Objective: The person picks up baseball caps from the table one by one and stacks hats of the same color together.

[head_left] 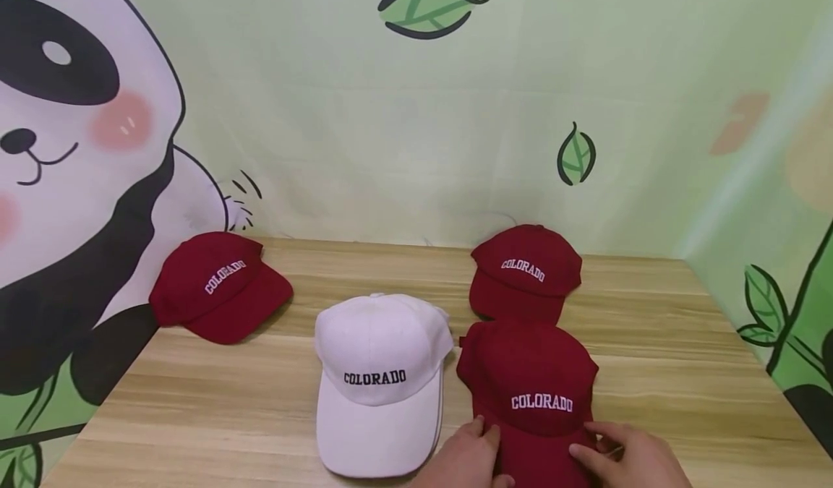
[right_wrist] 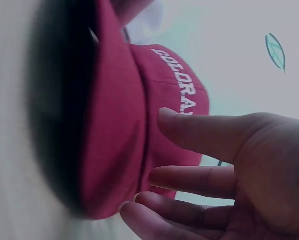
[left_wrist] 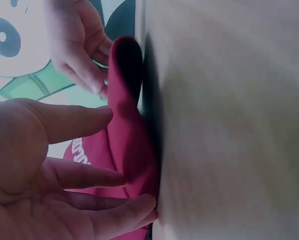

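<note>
The front dark red baseball cap (head_left: 530, 361), with white COLORADO lettering, lies on the table with its brim toward me. My left hand (head_left: 455, 455) is at the left side of the brim. In the left wrist view its nearly straight fingers (left_wrist: 97, 175) and thumb touch the brim (left_wrist: 132, 145). My right hand (head_left: 641, 459) is at the opposite side, thumb and fingers spread around the brim's edge. The right wrist view shows these fingers (right_wrist: 189, 182) mostly straight beside the cap (right_wrist: 117, 130). The brim's front end runs out of the head view.
A white cap (head_left: 374, 336) with black COLORADO lettering sits just left of the front red cap. Another red cap (head_left: 523, 257) lies directly behind, its brim overlapped in this view. A third red cap (head_left: 215, 285) is at the table's (head_left: 215, 401) back left. A panda-print cloth (head_left: 325, 112) hangs behind.
</note>
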A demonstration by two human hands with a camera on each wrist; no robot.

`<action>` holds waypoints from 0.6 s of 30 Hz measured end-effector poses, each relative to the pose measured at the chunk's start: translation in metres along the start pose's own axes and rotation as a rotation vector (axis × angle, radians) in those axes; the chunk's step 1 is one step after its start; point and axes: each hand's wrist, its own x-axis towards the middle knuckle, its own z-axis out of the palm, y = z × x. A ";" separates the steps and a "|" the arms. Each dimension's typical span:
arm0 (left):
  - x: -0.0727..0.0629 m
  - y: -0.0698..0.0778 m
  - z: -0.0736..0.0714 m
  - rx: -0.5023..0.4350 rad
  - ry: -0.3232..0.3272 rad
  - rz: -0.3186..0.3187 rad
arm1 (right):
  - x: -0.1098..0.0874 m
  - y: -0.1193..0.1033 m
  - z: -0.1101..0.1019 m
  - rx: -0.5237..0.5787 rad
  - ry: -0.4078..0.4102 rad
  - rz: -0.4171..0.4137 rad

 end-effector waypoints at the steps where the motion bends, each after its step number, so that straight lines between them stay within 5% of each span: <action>1: -0.001 -0.001 -0.003 -0.015 -0.001 0.002 | 0.000 -0.002 -0.003 0.006 -0.001 -0.006; 8: -0.005 -0.006 -0.028 -0.017 0.139 0.052 | 0.001 -0.011 -0.019 0.032 0.016 -0.056; 18: 0.007 -0.013 -0.058 0.028 0.321 0.065 | 0.007 -0.018 -0.036 -0.001 0.083 -0.142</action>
